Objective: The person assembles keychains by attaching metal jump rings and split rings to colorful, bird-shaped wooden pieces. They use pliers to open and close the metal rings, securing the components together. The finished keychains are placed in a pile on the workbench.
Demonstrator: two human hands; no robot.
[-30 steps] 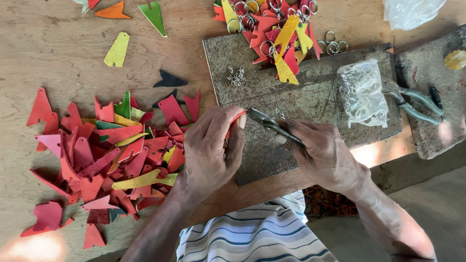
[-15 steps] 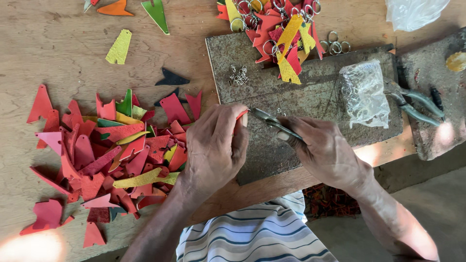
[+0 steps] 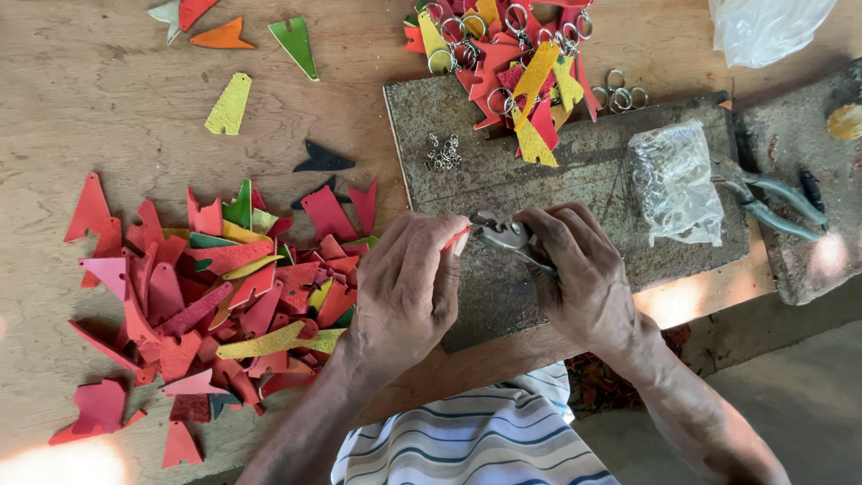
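While the left hand point(image 3: 409, 287) pinches a thin red cutout point(image 3: 459, 239) by its edge, light and bendy, the right hand point(image 3: 579, 274) grips small pliers point(image 3: 503, 237) closed.

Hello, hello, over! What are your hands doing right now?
Left hand pinching red cut-out piece. Right hand gripping pliers, nose at that piece. Loose coloured pieces beside left hand, nothing blocking.
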